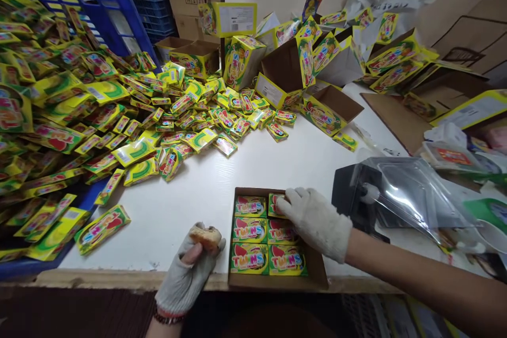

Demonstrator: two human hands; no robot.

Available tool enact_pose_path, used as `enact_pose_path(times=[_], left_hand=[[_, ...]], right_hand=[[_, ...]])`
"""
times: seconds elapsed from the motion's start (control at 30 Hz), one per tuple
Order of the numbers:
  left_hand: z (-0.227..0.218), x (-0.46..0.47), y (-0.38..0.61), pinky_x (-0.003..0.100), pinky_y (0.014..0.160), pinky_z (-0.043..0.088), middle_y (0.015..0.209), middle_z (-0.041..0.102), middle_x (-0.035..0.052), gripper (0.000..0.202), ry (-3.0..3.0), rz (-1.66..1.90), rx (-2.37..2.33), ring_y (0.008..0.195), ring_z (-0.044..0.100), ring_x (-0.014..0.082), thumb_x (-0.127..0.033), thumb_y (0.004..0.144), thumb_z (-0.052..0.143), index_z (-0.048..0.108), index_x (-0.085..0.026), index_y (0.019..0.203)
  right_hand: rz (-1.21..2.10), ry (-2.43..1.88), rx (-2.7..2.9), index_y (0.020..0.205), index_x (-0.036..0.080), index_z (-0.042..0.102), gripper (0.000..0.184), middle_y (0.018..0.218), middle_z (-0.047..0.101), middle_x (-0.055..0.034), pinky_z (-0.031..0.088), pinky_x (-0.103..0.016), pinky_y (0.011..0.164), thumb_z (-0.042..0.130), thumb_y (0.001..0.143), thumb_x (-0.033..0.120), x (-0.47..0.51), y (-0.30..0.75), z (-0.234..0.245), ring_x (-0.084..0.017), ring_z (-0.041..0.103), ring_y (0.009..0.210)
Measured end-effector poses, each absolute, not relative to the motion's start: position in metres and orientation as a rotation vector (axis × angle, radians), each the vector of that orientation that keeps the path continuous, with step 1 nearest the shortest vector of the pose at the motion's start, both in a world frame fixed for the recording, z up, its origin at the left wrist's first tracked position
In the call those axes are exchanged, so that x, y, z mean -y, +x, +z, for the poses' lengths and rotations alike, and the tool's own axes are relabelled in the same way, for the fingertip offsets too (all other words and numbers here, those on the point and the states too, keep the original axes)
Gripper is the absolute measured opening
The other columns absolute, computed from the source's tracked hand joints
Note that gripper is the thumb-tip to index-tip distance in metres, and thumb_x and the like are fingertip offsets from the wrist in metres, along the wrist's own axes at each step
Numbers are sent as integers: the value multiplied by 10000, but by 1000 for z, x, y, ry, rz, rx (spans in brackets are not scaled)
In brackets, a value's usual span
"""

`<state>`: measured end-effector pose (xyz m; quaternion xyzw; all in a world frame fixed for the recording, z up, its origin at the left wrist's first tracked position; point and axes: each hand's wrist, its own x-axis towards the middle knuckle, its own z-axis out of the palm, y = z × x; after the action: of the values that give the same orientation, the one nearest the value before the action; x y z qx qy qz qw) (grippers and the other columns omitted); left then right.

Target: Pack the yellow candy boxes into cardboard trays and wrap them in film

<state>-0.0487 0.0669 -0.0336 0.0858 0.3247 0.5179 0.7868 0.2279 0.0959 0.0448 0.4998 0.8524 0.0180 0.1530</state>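
Note:
My left hand (186,274), in a white knit glove with bare fingertips, grips a piece of bread or pastry (206,237) above the table's front edge. My right hand (315,223), in a white glove, reaches into an open brown cardboard box (317,269). Its fingertips press on a yellow-green packet (276,205) at the box's far row. Several packets printed with red and yellow lettering lie flat in rows in the box, and a front one (249,259) sits nearest me. My right hand hides part of the middle row.
A large heap of yellow-green packets (130,127) spreads over the white table (190,216). Blue plastic crates (114,10) stand at the back left. Printed cartons (241,58) crowd the back. A dark machine (352,200) under clear plastic sheeting (415,195) stands to the right of the box.

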Motion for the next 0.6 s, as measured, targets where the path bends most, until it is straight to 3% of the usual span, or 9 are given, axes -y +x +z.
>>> enact_pose_path(times=[0.2, 0.4, 0.5, 0.6], left_hand=[[-37, -63, -52, 304, 838, 564, 836, 704, -32, 392, 140, 1104, -771, 642, 583, 87, -275, 536, 908, 718, -278, 879], [-33, -65, -49, 248, 710, 539, 816, 697, -14, 327, 176, 1134, -712, 655, 582, 96, -268, 574, 895, 728, -248, 855], [-35, -65, -48, 253, 697, 520, 771, 666, -11, 275, 213, 1139, -682, 659, 573, 101, -278, 622, 870, 728, -240, 854], [-38, -62, -50, 261, 739, 512, 750, 637, -11, 266, 218, 1156, -690, 695, 579, 110, -285, 617, 873, 728, -231, 833]], right_hand=[[-102, 1505, -2245, 1173, 172, 586, 302, 1053, 615, -174, 502, -397, 736, 445, 907, 140, -98, 209, 13, -291, 609, 928], [-139, 1438, -2088, 1298, 72, 573, 462, 1391, 448, -303, 517, -477, 879, 446, 854, 70, -96, 196, 5, -392, 536, 1191], [-228, 1392, -2058, 1278, 106, 602, 468, 1332, 517, -286, 535, -470, 841, 525, 818, 85, -100, 193, 6, -377, 590, 1124], [-390, 1391, -2097, 1120, 150, 692, 436, 1129, 639, -236, 542, -425, 772, 701, 686, 111, -109, 195, 18, -330, 657, 950]])
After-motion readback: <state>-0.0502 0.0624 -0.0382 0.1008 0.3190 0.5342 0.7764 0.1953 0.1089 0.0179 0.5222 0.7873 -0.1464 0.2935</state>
